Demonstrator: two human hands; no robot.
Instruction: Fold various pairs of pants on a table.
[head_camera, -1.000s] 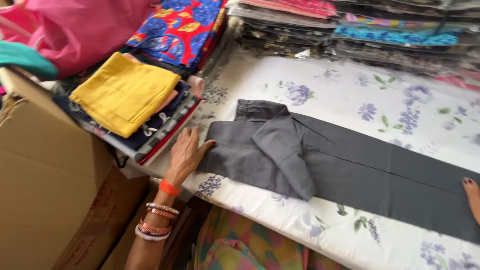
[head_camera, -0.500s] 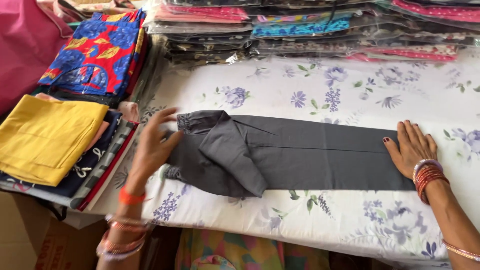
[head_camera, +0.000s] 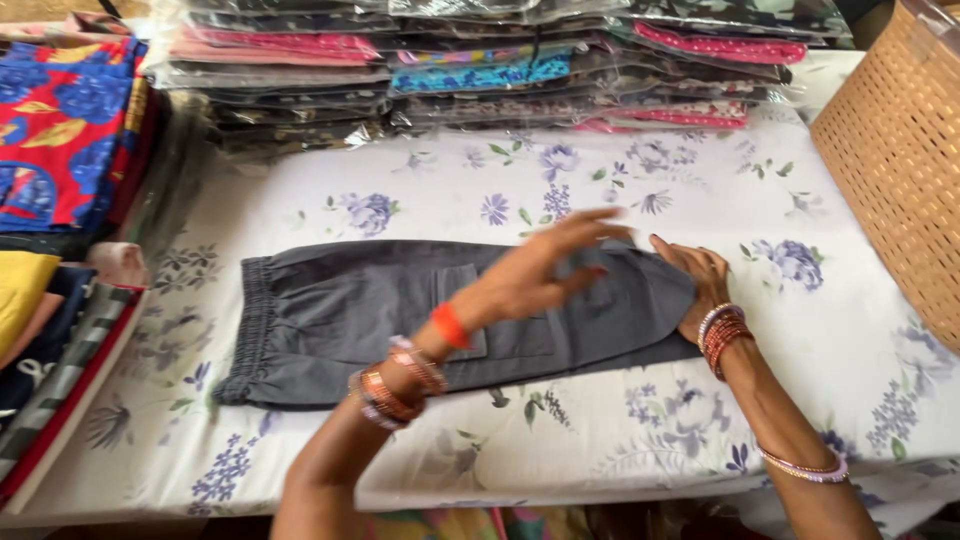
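A dark grey pair of trousers (head_camera: 330, 320) lies flat on the floral sheet (head_camera: 560, 440), elastic waistband at the left. My left hand (head_camera: 545, 270) reaches across the cloth towards its right end, fingers spread and blurred. My right hand (head_camera: 690, 275) rests on the right end of the trousers, fingers apart on the cloth. Both wrists wear bangles, and the left also has an orange band.
Stacks of plastic-wrapped folded garments (head_camera: 470, 70) line the far edge. A pile of folded clothes (head_camera: 60, 130), blue and red print on top, sits at the left. A woven beige basket (head_camera: 900, 150) stands at the right.
The flap folded over the trousers' upper part is now laid flat. My left hand has moved from the waistband to the right end. The view has shifted right.
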